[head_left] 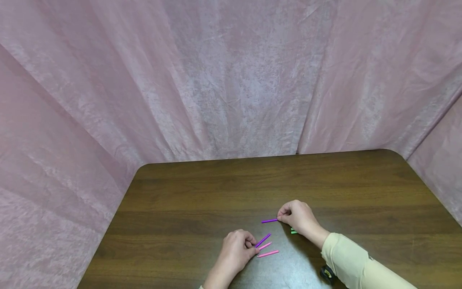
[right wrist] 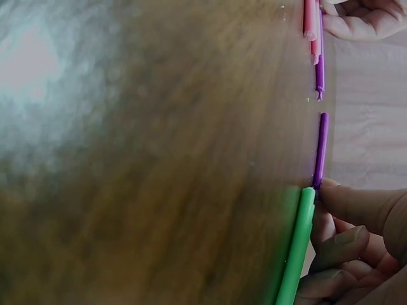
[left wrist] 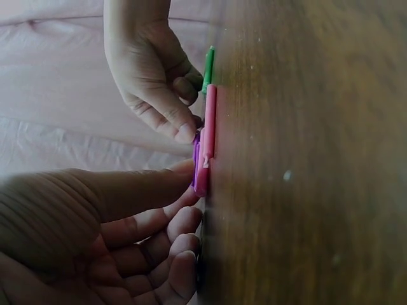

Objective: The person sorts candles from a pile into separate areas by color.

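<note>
With thumb and index finger, my left hand [head_left: 236, 247] pinches the near end of a thin purple stick [head_left: 263, 240]. A pink stick [head_left: 265, 246] lies beside it, its end right at the thumb, and a second pink stick [head_left: 268, 254] lies just nearer on the table. Farther right, my right hand [head_left: 298, 216] pinches the right end of another purple stick [head_left: 269, 221], which points left. Below this hand lie green sticks [head_left: 294, 231], partly hidden by it in the head view; one green stick [right wrist: 296, 248] shows large in the right wrist view.
The brown wooden table [head_left: 187, 200] has rounded far corners. Pink velvety curtains [head_left: 245, 88] hang behind it and at both sides. A small black object [head_left: 327, 274] appears at the right forearm's sleeve, near the bottom edge.
</note>
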Action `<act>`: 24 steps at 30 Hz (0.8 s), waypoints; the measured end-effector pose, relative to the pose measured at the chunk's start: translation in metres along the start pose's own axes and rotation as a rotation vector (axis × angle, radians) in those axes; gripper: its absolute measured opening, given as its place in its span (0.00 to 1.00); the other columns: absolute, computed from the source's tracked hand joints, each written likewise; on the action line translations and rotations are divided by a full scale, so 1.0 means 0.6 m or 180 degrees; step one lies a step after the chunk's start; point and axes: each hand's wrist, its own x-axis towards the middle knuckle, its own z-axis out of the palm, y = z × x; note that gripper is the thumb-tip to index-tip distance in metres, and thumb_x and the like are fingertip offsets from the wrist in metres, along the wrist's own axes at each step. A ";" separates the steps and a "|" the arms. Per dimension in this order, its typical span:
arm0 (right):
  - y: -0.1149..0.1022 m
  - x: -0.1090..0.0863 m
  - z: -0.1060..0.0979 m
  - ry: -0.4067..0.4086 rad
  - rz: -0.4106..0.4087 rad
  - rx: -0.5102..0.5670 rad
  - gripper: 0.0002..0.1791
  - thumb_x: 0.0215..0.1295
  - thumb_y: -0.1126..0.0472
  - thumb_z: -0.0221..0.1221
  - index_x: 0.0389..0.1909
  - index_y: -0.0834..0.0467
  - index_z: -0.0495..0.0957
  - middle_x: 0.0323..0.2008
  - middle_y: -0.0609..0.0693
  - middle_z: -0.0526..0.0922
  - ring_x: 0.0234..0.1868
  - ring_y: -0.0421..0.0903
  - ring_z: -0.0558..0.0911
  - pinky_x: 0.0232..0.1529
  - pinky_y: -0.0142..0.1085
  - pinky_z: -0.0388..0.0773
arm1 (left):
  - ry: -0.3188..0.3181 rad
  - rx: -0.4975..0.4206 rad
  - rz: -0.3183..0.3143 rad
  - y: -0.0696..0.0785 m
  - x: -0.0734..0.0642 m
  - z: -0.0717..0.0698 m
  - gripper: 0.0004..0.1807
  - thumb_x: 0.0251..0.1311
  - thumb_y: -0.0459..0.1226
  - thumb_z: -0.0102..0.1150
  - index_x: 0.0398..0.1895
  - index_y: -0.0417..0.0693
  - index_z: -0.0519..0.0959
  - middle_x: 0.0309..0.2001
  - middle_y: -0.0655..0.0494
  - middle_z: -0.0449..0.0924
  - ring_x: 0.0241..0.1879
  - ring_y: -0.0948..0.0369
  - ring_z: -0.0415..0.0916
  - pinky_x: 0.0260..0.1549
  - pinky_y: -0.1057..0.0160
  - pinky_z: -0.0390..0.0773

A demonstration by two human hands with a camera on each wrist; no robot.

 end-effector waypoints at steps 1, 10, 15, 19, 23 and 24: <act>0.000 0.000 0.000 0.0001 0.0002 0.0002 0.08 0.50 0.65 0.69 0.19 0.51 0.83 0.20 0.39 0.82 0.26 0.37 0.76 0.35 0.39 0.72 | -0.0004 0.0002 0.0006 0.000 0.000 0.000 0.10 0.40 0.36 0.78 0.22 0.50 0.82 0.20 0.67 0.74 0.23 0.73 0.66 0.27 0.71 0.67; -0.002 -0.007 -0.003 0.0000 0.0089 0.0093 0.07 0.52 0.64 0.70 0.20 0.51 0.83 0.21 0.39 0.82 0.27 0.37 0.77 0.37 0.40 0.74 | -0.0022 0.0047 -0.0025 -0.002 0.001 0.004 0.10 0.40 0.35 0.77 0.22 0.50 0.82 0.20 0.68 0.73 0.23 0.74 0.65 0.27 0.72 0.67; -0.003 -0.009 -0.004 0.0010 0.0148 0.0120 0.07 0.53 0.64 0.69 0.20 0.51 0.84 0.22 0.39 0.83 0.28 0.37 0.78 0.38 0.41 0.74 | -0.0012 0.0050 -0.0028 0.001 0.003 0.003 0.09 0.40 0.37 0.77 0.22 0.52 0.83 0.20 0.68 0.74 0.23 0.73 0.66 0.26 0.70 0.67; -0.005 -0.010 -0.008 0.0039 0.0164 0.0135 0.07 0.54 0.63 0.69 0.21 0.50 0.84 0.23 0.38 0.83 0.29 0.38 0.79 0.39 0.42 0.74 | 0.0011 0.0032 -0.0042 0.000 0.004 0.004 0.09 0.40 0.36 0.77 0.21 0.51 0.83 0.19 0.69 0.73 0.22 0.72 0.67 0.25 0.69 0.68; -0.007 -0.014 -0.013 0.0069 0.0147 0.0164 0.07 0.53 0.63 0.69 0.21 0.50 0.84 0.22 0.38 0.83 0.29 0.38 0.78 0.38 0.41 0.74 | 0.0116 0.0083 0.0089 -0.001 0.004 0.007 0.10 0.38 0.34 0.77 0.20 0.49 0.82 0.18 0.68 0.72 0.21 0.72 0.65 0.24 0.70 0.66; -0.008 -0.015 -0.014 0.0070 0.0146 0.0172 0.07 0.53 0.63 0.69 0.21 0.50 0.84 0.22 0.38 0.83 0.29 0.38 0.78 0.38 0.41 0.73 | 0.0137 0.0100 0.0113 -0.001 0.004 0.007 0.10 0.38 0.34 0.77 0.20 0.49 0.82 0.17 0.68 0.72 0.21 0.72 0.65 0.23 0.70 0.66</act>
